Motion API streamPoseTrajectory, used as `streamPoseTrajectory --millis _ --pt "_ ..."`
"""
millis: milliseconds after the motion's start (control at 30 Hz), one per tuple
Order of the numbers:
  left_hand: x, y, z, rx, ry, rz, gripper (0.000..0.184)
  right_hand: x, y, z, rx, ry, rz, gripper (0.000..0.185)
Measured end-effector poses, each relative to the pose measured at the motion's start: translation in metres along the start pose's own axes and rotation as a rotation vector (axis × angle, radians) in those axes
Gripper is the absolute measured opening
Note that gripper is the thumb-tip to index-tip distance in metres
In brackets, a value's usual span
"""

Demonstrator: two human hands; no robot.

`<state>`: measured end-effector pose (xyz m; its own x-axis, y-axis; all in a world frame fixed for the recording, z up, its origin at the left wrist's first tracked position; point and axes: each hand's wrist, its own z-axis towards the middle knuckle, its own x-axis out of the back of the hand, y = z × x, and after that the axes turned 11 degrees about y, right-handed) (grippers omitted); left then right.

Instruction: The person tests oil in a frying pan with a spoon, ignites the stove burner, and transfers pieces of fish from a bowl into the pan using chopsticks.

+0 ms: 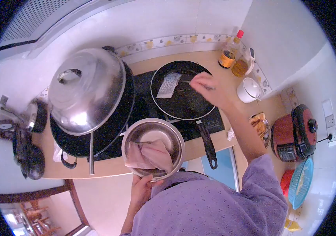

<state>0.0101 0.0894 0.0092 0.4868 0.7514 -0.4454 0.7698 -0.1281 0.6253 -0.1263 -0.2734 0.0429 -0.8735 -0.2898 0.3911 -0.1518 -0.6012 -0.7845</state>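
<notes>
My left hand [142,190] grips the lower rim of a steel bowl [168,131], which is tilted and held in front of my body. Pale pink pieces of raw fish or meat [150,154] lie in the bowl, one overlapping its left rim. My right hand [206,84] is above the right part of a black frying pan [183,103], fingers pinched together; whatever they hold is too small and blurred to name. On the left side of the pan lies a white, patterned piece of fish or packet [169,85].
A large wok [71,143] with a domed steel lid [85,90] stands left. The pan handle [207,145] points toward me. Bottles [230,53], a white lidded jar [248,90], a food dish [260,126], a red cooker [291,133] and a blue basket [300,184] stand right.
</notes>
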Motion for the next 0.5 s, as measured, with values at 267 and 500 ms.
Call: streamPoseTrajectory --millis 267,500 --pt "0.008 -0.003 0.000 -0.021 0.023 -0.030 0.054 -0.035 0.027 -0.039 -0.320 0.382 0.355 0.017" --pt "0.013 -0.004 0.000 -0.018 0.032 -0.009 0.055 -0.022 0.045 -0.028 -0.768 0.550 0.606 0.028"
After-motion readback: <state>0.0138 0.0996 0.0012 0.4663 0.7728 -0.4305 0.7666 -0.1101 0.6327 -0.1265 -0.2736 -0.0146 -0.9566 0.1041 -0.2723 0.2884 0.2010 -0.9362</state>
